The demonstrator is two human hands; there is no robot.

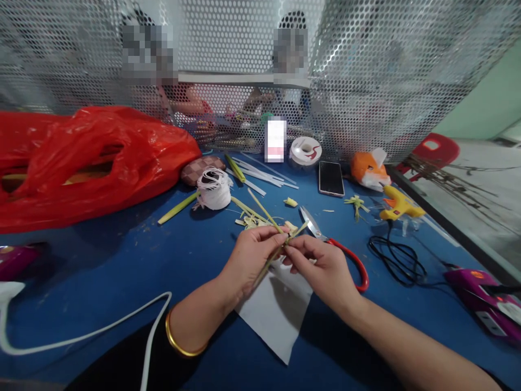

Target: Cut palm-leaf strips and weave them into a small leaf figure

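Note:
My left hand pinches thin green-yellow leaf strips between thumb and fingers, over the middle of the blue table. Against the same crossing of strips, the fingertips of my right hand are closed too. Exactly how the strips cross is partly hidden by my fingers. Below both hands lies a white sheet of paper. Red-handled scissors rest beside my right hand, blades pointing away. Leaf scraps lie just beyond my left hand, and a small figure of leaf strips sits farther right.
A red plastic bag fills the back left, near a ball of white string. A ribbon roll, phone and yellow glue gun stand behind. Cables reach a purple power strip. People sit beyond the perforated screen.

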